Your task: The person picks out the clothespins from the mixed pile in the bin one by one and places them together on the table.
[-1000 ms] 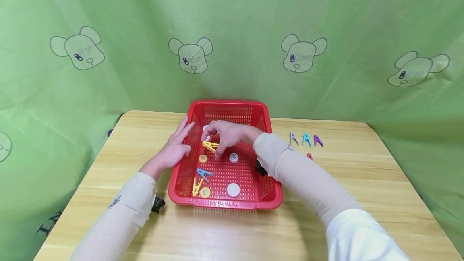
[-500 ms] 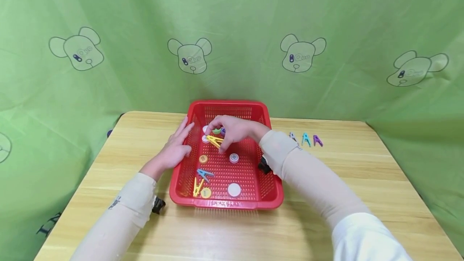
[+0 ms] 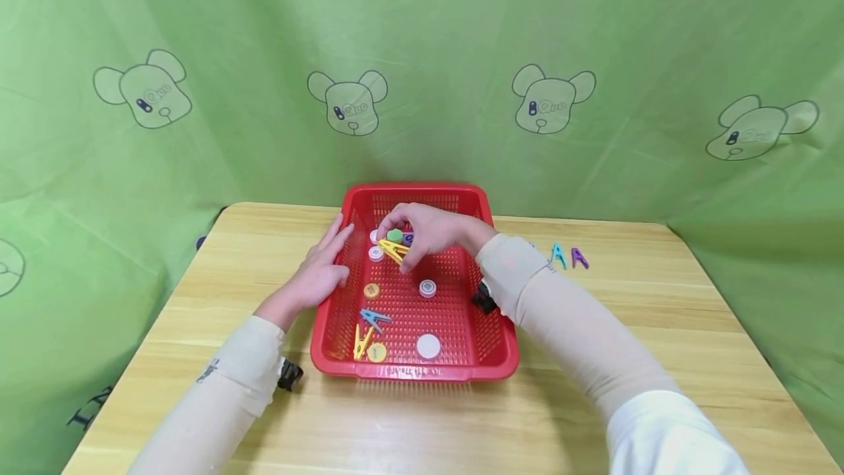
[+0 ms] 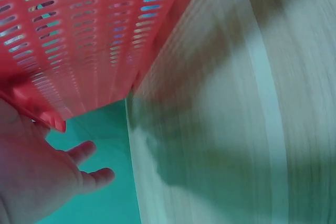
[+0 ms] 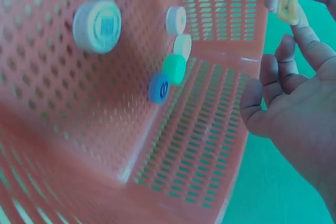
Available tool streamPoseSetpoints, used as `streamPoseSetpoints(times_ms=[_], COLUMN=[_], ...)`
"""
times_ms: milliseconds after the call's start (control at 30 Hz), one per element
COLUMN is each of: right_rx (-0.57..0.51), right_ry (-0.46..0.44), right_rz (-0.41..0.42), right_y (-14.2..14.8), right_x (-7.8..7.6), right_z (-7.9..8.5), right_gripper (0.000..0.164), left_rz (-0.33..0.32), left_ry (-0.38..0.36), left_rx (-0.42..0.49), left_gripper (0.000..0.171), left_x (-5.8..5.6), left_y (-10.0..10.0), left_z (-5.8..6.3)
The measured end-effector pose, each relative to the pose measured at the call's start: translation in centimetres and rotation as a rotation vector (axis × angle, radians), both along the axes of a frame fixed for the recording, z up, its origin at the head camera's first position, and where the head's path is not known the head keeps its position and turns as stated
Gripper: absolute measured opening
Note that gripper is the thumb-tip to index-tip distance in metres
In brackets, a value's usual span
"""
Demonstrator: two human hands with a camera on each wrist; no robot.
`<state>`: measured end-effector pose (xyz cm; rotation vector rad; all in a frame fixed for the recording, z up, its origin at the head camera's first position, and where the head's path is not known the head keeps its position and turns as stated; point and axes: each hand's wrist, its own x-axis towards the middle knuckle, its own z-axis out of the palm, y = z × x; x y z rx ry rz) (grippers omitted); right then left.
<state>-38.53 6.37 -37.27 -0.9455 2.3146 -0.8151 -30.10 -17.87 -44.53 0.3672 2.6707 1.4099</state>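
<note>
One table [image 3: 659, 314] carried a red basket [image 3: 475, 371]. At its left rim lay the left hand [image 3: 316, 270], fingers straight and spread; the right hand [image 3: 431, 232] reached over the inside, pinching a yellow peg [image 3: 387, 245] between thumb and finger, seemingly above the basket's floor. Doing this well, I judged, asked for a light, steady pinch (a hard squeeze might have twisted it loose), the left hand bracing the basket and the peg kept clear of walls and caps. Its narrow end pointed left and away, its parted legs right and nearer; the long axis ran aslant between them. A blue peg [image 3: 375, 319] and second yellow peg [image 3: 363, 344] lay toward the near-left corner. Smallest, a green cap [image 3: 395, 235] sat just beyond the pinched peg in the head view.
</note>
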Motion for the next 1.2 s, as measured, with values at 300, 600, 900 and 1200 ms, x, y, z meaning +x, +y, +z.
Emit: streamPoseSetpoints(times_ms=[300, 600, 900, 1200], right_rx=[-0.001, -0.035, -0.022, -0.053], right_ry=[0.019, 0.023, 0.075, 0.100], right_rz=[-0.013, -0.032, -0.061, -0.058], right_y=[0.8, 2.4, 4.1, 5.8], right_x=[-0.3, 0.0, 0.2, 0.1], right_z=[0.7, 1.8, 2.3, 2.3], right_gripper=[0.052, 0.053, 0.054, 0.057], left_rz=[0.011, 0.007, 0.002, 0.007], left_ry=[0.034, 0.034, 0.036, 0.036], left_rx=[-0.054, -0.051, -0.043, -0.032], left_gripper=[0.093, 0.092, 0.091, 0.091], left_x=[-0.2, 0.1, 0.0, 0.0], left_y=[0.2, 0.4, 0.3, 0.3], left_z=[-0.1, 0.1, 0.0, -0.2])
